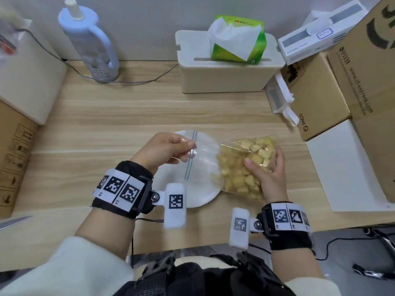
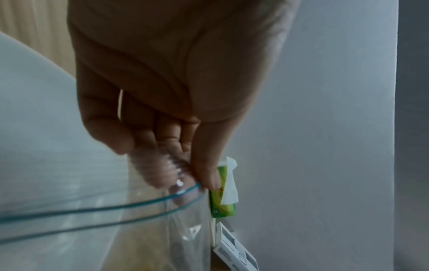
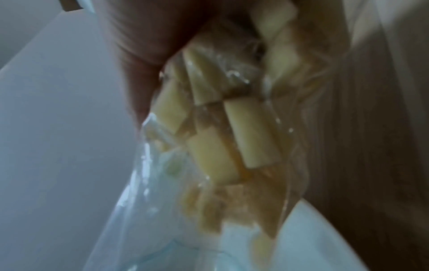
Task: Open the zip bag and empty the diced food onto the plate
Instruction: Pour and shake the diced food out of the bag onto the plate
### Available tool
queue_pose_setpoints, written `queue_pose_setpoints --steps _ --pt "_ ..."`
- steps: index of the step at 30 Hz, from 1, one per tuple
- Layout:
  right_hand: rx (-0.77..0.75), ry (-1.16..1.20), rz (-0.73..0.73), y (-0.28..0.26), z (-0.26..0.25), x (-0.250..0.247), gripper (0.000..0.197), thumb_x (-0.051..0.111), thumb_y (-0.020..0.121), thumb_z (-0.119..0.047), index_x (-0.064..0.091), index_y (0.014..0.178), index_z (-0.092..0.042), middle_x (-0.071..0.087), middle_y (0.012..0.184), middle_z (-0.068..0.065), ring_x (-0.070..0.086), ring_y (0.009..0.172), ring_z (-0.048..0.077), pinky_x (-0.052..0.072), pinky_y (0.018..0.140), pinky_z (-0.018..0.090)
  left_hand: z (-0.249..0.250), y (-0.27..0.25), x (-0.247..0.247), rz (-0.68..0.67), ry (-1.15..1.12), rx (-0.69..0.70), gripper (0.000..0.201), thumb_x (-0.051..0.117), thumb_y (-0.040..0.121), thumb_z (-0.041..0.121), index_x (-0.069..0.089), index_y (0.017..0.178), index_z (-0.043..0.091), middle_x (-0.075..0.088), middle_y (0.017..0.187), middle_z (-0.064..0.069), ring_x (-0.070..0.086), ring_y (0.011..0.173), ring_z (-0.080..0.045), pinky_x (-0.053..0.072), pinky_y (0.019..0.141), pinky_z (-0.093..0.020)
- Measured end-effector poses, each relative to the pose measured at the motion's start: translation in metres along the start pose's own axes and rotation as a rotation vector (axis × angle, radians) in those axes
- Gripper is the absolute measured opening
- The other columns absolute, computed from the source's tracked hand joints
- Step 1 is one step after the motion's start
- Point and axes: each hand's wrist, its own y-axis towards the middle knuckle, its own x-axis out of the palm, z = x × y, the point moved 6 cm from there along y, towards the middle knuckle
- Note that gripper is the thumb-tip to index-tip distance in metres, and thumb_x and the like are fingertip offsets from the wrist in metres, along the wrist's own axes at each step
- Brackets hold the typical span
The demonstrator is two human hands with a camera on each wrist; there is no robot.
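Nearest the camera, the left hand (image 1: 164, 150) pinches the clear zip bag (image 1: 205, 159) at its blue-green zip strip (image 1: 190, 159), thumb pressed against curled fingertips (image 2: 162, 176); in the left wrist view the strip's two lines run apart. Below that pinch sits the white plate (image 1: 205, 197) on the wooden table (image 1: 119, 112). Rightward from the pinch, the bag's full end bulges with yellow diced food (image 1: 245, 163), which the right hand (image 1: 270, 174) grips through the plastic, fingers wrapped round it just off the plate's right edge.
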Motion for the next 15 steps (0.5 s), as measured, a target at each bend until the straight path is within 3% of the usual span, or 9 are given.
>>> queue_pose_setpoints --steps 3,7,11,15 --pt "-0.030 -0.068 0.044 -0.002 -0.003 0.001 0.093 0.079 0.063 -0.014 0.028 0.138 -0.033 0.047 0.136 -0.005 0.051 0.119 0.013 0.048 0.094 0.032 -0.009 0.001 -0.004 0.003 0.004 -0.018 0.013 0.060 0.083 0.028 0.065 0.074 0.019 0.068 0.055 0.014 0.056 0.048 0.005 0.042 0.060 -0.018" --pt "-0.035 -0.090 0.034 -0.005 -0.007 0.009 0.091 0.079 0.063 -0.013 0.030 0.137 -0.033 0.049 0.131 -0.008 0.051 0.116 0.011 0.048 0.088 0.027 -0.015 0.003 -0.010 0.019 -0.012 -0.026 0.012 0.060 0.083 0.027 0.064 0.075 0.019 0.067 0.054 0.013 0.056 0.047 0.004 0.041 0.054 -0.013" --pt "-0.097 -0.122 0.009 -0.010 -0.019 0.014 0.087 0.079 0.064 -0.014 0.033 0.135 -0.035 0.051 0.129 -0.010 0.052 0.116 0.009 0.047 0.093 0.029 -0.015 0.002 -0.018 0.030 -0.034 -0.033 0.010 0.060 0.082 0.026 0.064 0.077 0.018 0.067 0.052 0.012 0.057 0.045 0.004 0.041 0.048 -0.009" --pt "-0.089 -0.153 -0.045 -0.009 -0.020 0.026 0.087 0.079 0.064 -0.017 0.032 0.135 -0.035 0.051 0.125 -0.012 0.051 0.117 0.010 0.049 0.091 0.025 -0.027 0.004 -0.024 0.103 -0.025 -0.123 0.008 0.063 0.081 0.024 0.063 0.075 0.018 0.061 0.042 0.012 0.054 0.039 0.004 0.037 0.046 -0.012"
